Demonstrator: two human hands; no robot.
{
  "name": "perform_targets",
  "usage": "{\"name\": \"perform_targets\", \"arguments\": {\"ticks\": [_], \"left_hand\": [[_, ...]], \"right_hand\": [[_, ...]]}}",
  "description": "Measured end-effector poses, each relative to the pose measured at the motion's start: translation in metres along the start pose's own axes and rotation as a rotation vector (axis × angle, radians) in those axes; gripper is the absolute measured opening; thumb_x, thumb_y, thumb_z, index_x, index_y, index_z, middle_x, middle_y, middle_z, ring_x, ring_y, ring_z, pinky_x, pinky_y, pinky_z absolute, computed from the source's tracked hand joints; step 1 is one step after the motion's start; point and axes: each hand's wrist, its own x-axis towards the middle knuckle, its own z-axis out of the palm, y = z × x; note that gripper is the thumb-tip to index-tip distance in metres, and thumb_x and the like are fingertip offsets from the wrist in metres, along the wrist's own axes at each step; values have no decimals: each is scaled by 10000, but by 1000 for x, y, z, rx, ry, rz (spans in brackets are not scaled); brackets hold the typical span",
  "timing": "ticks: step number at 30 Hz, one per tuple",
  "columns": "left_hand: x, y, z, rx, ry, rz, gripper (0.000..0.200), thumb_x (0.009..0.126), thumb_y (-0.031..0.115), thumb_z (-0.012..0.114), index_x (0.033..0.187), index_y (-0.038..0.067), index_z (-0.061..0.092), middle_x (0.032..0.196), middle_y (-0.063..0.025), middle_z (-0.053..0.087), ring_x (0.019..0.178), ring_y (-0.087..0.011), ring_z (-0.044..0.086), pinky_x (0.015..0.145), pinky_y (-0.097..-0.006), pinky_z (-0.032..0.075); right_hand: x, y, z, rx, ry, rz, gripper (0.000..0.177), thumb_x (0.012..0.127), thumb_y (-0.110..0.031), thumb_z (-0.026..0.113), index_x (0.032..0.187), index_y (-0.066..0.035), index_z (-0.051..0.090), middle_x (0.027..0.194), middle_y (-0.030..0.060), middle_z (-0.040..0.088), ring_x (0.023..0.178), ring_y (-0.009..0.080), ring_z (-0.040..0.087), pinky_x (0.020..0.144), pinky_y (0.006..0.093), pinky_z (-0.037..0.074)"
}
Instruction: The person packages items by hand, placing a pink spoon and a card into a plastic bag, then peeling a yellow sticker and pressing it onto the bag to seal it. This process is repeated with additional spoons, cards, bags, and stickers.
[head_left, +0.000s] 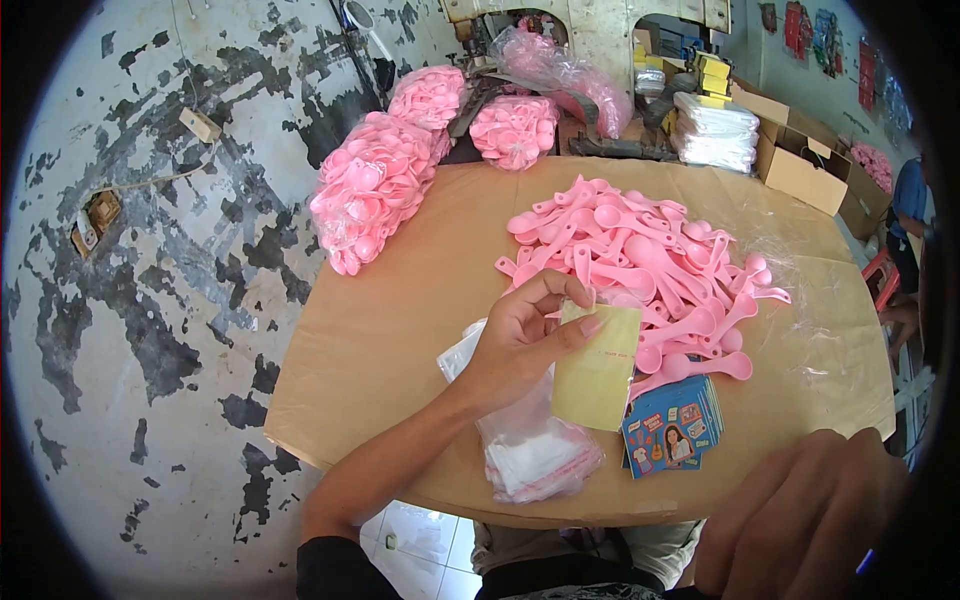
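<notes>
My left hand (532,342) pinches a pale yellow card (597,372) between thumb and fingers, holding it up over the table. Beneath that hand lies a stack of clear plastic bags (540,462) with reddish strips along the edge. Just right of the card sits a stack of blue printed cards (672,428), the top one bearing a picture of a person and small drawings. Close to the camera at lower right is my right hand (805,515), its fingers curled and their tips hidden. Beyond the cards spreads a large heap of pink measuring spoons (640,265).
The table (400,350) is covered in brown paper. Bulging bags of pink spoons (375,190) stand at its back left. Behind are a machine (600,50), stacked plastic packs (715,132) and an open cardboard box (800,165). A person (908,210) is at far right.
</notes>
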Motion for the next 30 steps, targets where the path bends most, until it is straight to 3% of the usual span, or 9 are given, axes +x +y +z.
{"name": "perform_targets", "arguments": {"ticks": [6,11,30], "left_hand": [[2,2,-1,13,9,9,158,895,62,635,1006,49,523,949,2,547,866,-46,543,725,-208,478],[1,-1,1,-5,32,1,173,890,44,635,1021,40,522,950,-5,546,869,-49,540,725,-211,476],[1,-4,-1,-16,40,9,187,882,39,643,1027,34,524,962,-14,554,877,-60,556,738,-217,486]], "right_hand": [[-11,-23,13,510,93,316,109,825,7,573,750,74,530,649,168,598,584,262,615,508,316,548],[-21,-33,21,790,152,449,102,833,2,575,779,76,531,652,166,602,570,250,608,499,308,544],[-34,-49,33,1230,257,542,114,866,-18,584,888,81,534,662,157,615,514,203,583,464,280,530]]}}
